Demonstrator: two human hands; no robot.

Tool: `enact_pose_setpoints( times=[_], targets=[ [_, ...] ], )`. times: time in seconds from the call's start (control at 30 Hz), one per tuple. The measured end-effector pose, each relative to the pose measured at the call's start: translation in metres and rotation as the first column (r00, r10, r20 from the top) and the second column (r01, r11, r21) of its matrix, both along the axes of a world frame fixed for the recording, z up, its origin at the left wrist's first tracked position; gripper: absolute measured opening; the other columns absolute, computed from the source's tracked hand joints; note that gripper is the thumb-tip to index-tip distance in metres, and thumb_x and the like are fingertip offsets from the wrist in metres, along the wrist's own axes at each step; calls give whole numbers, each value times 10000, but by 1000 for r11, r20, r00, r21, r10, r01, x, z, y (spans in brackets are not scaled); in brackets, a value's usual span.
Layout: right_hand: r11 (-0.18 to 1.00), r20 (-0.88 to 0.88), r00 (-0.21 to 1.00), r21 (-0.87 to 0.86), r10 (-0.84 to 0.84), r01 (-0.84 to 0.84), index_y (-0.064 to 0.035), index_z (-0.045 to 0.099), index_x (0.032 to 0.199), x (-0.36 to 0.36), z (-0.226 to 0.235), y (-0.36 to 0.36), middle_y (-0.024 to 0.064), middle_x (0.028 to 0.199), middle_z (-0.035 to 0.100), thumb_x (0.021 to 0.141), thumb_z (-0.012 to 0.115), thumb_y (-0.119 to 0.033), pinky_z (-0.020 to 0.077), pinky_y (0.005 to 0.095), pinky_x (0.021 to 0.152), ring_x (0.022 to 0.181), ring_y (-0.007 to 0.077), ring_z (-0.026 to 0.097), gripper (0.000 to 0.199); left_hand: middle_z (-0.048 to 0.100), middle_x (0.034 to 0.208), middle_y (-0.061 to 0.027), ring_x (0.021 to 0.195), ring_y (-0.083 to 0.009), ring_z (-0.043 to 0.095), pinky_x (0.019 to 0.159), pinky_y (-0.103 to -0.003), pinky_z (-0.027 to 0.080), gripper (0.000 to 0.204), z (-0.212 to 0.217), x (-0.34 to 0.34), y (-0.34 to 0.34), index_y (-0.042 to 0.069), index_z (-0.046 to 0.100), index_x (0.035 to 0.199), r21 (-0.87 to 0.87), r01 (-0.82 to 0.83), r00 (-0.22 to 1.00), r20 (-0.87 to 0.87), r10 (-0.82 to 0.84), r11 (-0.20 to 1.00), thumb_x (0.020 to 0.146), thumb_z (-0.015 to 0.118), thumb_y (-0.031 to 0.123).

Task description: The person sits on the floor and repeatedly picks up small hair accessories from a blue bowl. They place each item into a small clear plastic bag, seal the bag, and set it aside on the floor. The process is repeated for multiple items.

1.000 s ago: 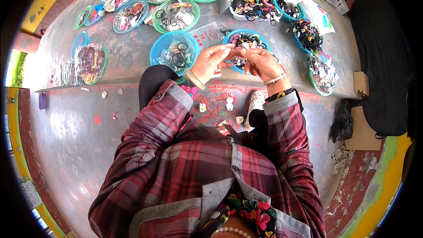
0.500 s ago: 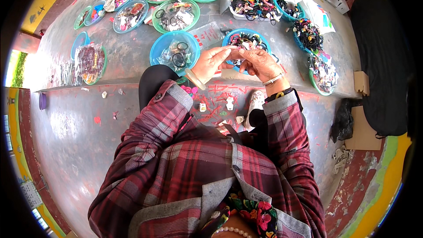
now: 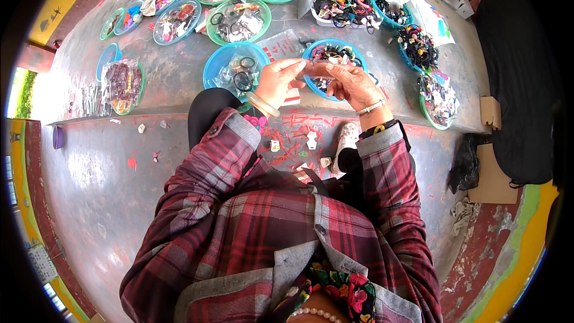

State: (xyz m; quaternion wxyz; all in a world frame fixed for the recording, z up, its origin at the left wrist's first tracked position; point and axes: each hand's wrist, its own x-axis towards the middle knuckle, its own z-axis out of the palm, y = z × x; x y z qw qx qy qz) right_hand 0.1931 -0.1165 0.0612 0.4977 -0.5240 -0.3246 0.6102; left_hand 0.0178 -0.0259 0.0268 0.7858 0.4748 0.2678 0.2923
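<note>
Both hands — left (image 3: 278, 82), right (image 3: 353, 84) — pinching small clear packet (image 3: 315, 69); vs 1 s ago, raised slightly over blue bowl (image 3: 335, 54), still fiddling w/ it.

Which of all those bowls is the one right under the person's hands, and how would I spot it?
Start at the grey concrete ledge covered with bowls. Nearest its front edge sit two blue bowls side by side; the left hand and right hand meet above the right one. That blue bowl holds dark bands mixed with coloured bits, while its neighbour, the left blue bowl, holds black rings.
</note>
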Motion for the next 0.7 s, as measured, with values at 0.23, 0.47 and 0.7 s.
enact_pose_setpoints(
  times=[0.23,0.47,0.7],
  targets=[
    [1000,-73,997,9,7,-6,-47,633,1009,1,-2,-1,71,975,642,852,561,-286,332,161,393,532,64,543,295,603,1025,-106,936,-167,588,755,-256,502,216,0,3,-3,-24,576,1036,-57,22,993,119,-15,998,886,513,118],
    [997,-68,996,57,56,-52,-20,573,1081,-3,10,-2,66,967,637,892,465,-298,319,159,393,531,55,531,353,591,1035,-139,937,-201,589,802,-286,501,234,1,2,-5,-42,558,1057,-49,56,981,187,-46,997,888,505,112],
    [998,-75,996,39,43,-40,-18,570,1087,-5,8,-1,73,962,644,897,456,-299,338,166,396,529,71,543,358,579,1054,-138,915,-199,594,791,-291,509,250,1,2,-5,-42,541,1085,-50,57,978,205,-46,997,899,486,115]
  ],
)
